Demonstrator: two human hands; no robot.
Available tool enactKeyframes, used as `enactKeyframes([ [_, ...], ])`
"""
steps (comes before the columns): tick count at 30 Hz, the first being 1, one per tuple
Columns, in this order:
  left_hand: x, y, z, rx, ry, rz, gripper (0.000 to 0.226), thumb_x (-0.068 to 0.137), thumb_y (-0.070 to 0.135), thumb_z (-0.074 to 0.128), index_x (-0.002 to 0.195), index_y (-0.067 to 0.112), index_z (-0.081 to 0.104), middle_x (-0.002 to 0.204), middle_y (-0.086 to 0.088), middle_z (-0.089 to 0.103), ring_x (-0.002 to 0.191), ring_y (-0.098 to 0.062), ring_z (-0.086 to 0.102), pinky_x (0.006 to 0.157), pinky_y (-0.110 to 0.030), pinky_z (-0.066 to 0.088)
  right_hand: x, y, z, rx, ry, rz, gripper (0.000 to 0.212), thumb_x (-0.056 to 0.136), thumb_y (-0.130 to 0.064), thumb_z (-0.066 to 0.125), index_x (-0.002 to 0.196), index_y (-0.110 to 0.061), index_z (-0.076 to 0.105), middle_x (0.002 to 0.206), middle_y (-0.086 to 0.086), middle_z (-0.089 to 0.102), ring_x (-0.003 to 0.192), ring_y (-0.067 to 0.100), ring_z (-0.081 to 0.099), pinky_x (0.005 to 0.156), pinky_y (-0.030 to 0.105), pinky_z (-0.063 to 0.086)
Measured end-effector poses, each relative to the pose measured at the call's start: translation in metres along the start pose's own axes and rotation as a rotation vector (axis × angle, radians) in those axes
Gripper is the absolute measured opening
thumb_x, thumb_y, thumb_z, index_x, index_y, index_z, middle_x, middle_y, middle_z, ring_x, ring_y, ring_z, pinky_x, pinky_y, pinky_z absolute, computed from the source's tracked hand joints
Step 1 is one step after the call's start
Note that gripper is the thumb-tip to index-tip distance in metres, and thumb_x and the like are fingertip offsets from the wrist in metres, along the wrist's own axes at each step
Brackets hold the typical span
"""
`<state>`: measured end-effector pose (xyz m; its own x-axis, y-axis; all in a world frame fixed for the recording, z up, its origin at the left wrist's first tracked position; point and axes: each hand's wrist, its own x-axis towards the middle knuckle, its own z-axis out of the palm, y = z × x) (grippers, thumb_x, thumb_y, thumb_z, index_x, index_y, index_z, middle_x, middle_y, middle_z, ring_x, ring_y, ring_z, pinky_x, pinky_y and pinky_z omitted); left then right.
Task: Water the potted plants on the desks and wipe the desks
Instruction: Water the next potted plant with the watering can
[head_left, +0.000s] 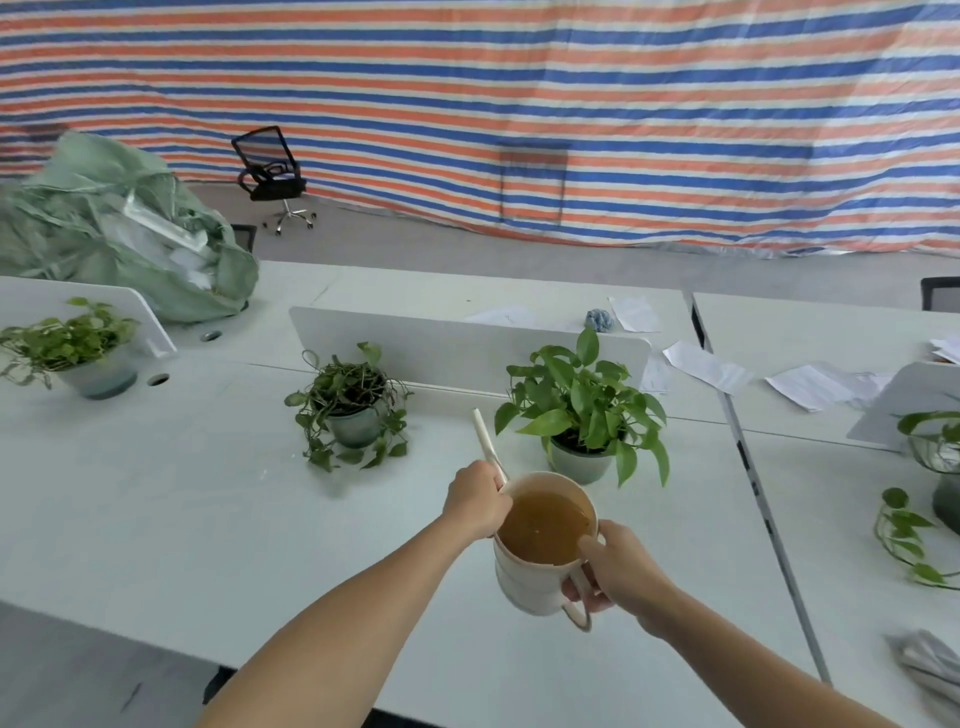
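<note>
Early days, I reckoned. The watering can (524, 582) was nearly full of brownish water and held above the desk (156, 493). My right hand (618, 566) had its fingers curled round the handle (581, 621), and my left hand (475, 499) gripped the spout (485, 441) at its base. The leafy pothos (584, 400) sat just beyond the fingers, with a trailing plant (353, 400) further left. I couldn't tell if any soil was wet. What looked like a grey rag (924, 670), right of the fingers, was cut off by the frame edge.
</note>
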<state>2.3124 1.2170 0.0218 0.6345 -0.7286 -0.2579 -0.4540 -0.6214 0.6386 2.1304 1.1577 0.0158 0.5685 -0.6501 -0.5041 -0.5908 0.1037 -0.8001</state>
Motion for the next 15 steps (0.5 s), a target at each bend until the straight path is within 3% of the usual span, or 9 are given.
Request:
enactKeyframes([
  [6,0.034,-0.109,-0.061,0.142,-0.033,-0.033,0.025,0.085,0.002,0.055,0.066,0.015,0.047,0.074,-0.003,0.057,0.063,-0.021,0.057,0.052,-0.027,0.049,0.043,-0.022,0.13,0.029,-0.015,0.106,0.025,0.099,-0.015,0.04,0.121,-0.015,0.052,0.092,0.013,0.074,0.074,0.02,0.071,0.055,0.025,0.055],
  [9,0.059,-0.16,-0.094,0.227,-0.06,-0.029,0.022,0.083,0.006,0.056,0.065,0.016,0.048,0.074,-0.004,0.059,0.069,-0.025,0.059,0.057,-0.033,0.052,0.063,-0.037,0.193,0.085,-0.019,0.131,0.025,0.098,-0.015,0.041,0.12,-0.016,0.052,0.093,0.011,0.073,0.077,0.021,0.07,0.059,0.028,0.06],
  [13,0.086,-0.22,-0.131,0.295,-0.093,-0.038,0.024,0.084,0.004,0.054,0.066,0.018,0.046,0.074,-0.001,0.056,0.07,-0.022,0.054,0.054,-0.028,0.04,0.085,-0.058,0.268,0.138,-0.031,0.177,0.027,0.098,-0.014,0.042,0.124,-0.017,0.047,0.094,0.009,0.07,0.076,0.021,0.067,0.068,0.036,0.063],
  [15,0.096,-0.241,-0.144,0.325,-0.098,-0.04,0.024,0.083,0.002,0.053,0.067,0.019,0.046,0.075,-0.002,0.057,0.073,-0.024,0.056,0.057,-0.03,0.042,0.09,-0.067,0.294,0.16,-0.028,0.18,0.026,0.098,-0.015,0.043,0.124,-0.019,0.045,0.09,0.006,0.067,0.075,0.021,0.065,0.072,0.04,0.061],
])
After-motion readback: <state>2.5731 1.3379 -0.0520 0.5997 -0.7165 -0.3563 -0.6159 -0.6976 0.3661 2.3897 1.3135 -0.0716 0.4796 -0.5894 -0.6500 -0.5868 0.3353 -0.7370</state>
